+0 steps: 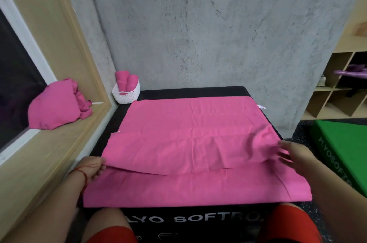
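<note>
A: Hands first: our left hand [93,167] pinches the left edge of the pink towel [190,123] where its flap is folded over. Our right hand [294,156] is at the right edge, too blurred to tell its grip.
B: The towel is spread flat on the black box [190,93]. Why hold both ends?
A: We judge it keeps the fold straight. Rolled towels [124,80] in the white basket [129,95] suggest rolling comes next.

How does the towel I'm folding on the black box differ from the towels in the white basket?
The spread towel lies open on the black box, one fold begun; the basket towels are rolled tight. The spread towel lies flat; the basket towels stand upright in the white basket. Both are the same pink.
</note>
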A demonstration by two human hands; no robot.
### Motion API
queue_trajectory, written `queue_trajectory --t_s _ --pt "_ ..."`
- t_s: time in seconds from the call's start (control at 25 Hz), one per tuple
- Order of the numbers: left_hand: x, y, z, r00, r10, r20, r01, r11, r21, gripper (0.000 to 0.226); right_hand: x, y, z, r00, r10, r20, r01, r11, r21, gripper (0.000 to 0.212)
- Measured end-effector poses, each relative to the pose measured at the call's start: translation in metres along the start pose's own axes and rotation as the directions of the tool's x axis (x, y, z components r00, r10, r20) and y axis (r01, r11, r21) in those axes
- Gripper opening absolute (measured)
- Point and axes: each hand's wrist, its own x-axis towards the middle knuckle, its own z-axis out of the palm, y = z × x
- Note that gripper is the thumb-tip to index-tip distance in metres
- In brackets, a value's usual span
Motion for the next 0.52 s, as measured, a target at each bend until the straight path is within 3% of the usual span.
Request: queue_trajectory --t_s 0.08,0.28,0.52 --pt "0.001 0.026 -0.004 1.0 -0.006 0.014 0.008 0.996 -0.083 0.036 0.01 -0.022 0.003 0.997 -0.072 -0.024 0.074 0.993 0.089 0.015" --pt "0.019 0.105 -0.012 0.998 0.035 0.054 -0.007 0.897 -0.443 0.032 0.023 -0.094 0.027 0.981 -0.194 -0.002 0.18 0.907 0.38 0.044" --pt "0.073 0.192 -0.005 0.992 0.096 0.087 -0.015 0.755 -0.655 0.022 0.066 -0.174 0.071 0.958 -0.283 0.053 0.229 0.86 0.457 0.039"
